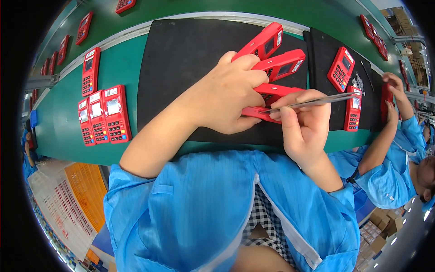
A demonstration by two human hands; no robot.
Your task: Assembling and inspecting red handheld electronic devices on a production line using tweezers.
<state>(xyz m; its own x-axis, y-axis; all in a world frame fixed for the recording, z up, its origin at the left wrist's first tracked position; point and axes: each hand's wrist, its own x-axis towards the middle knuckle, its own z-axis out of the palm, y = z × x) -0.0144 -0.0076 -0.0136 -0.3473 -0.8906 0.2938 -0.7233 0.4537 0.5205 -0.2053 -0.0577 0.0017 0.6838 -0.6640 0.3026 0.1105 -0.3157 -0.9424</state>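
Observation:
My left hand (224, 93) is closed over several red card payment terminals, fanned out between its fingers above a black mat (181, 50). The farthest terminal (268, 44) and the one beside it (284, 68) show their small screens. Closest to me, the lowest terminal (253, 111) lies with its edge toward my right hand (308, 129). That hand pinches a pair of metal tweezers (319, 100) in thumb and fingers. Their points reach the lowest terminal; whether they grip anything there is too small to tell.
Left of the mat stand three red terminals (117, 115) side by side, with another terminal (90, 72) behind. On the right mat lie two more, one tilted (341, 70), one upright (353, 109), near small clear pieces (358, 84). A co-worker's hand (394, 86) holds a red device.

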